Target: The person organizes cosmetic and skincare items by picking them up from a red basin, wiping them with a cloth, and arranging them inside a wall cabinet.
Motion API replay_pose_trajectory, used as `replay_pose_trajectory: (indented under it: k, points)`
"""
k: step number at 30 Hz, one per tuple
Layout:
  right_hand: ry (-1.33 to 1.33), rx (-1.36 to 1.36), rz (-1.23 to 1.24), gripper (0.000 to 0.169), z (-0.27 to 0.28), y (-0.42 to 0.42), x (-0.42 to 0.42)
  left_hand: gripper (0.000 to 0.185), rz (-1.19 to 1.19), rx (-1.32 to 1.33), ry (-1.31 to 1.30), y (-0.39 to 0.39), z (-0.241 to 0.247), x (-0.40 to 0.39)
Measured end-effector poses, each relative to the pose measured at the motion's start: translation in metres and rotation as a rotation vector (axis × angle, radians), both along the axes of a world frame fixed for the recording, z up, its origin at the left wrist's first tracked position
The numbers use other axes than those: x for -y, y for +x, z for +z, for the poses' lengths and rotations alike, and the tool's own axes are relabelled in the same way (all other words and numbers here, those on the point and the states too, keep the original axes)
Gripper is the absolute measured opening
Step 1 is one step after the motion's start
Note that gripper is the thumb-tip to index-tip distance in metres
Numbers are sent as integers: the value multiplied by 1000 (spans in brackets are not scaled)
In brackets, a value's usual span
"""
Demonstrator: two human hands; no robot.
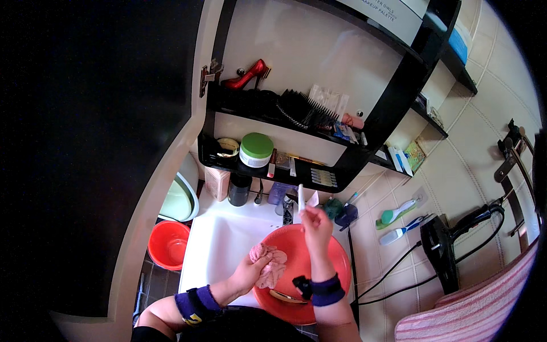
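My left hand (249,273) grips a crumpled pink cloth (272,270) over the left side of a red-orange plastic basin (295,248). Raised above the basin's far rim, my right hand (317,224) pinches a slim white stick-like item (301,197) pointing up at the cabinet's lowest shelf. The open black cabinet holds a green-lidded jar (256,149), a row of small pale tubes (323,177) and a gold pen-like stick (305,159) on that shelf. A thin, pale curved object (287,297) lies in the basin; I cannot tell what it is.
The open cabinet door (141,128) fills the left. A white sink (230,239) lies under the basin, with a black container (239,189) behind it. A red bucket (169,245) stands left. On the right hang a black hair dryer (440,252), brushes (397,211) and a striped towel (466,305).
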State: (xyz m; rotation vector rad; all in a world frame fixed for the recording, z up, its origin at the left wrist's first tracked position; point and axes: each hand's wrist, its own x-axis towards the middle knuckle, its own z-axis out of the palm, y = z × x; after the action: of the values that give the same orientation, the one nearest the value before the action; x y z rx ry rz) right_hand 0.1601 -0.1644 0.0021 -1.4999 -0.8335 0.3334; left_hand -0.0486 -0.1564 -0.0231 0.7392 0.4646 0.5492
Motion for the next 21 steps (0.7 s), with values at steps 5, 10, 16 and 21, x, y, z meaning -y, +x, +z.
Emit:
replay_pose_trajectory:
  k: [5,10,16,21]
  points:
    - [88,-25,-26,21,0,56,-45,27,-28,40,34,-6,-8,-8]
    - [-54,13,-71,20,6,61,-75,27,-17,58,-28,-19,-8,-17]
    - [-170,305,-147,20,-3,78,-96,25,4,23,-53,-27,8,-17]
    - [-271,464,-217,22,6,75,-101,25,-7,34,-31,-25,-7,-17]
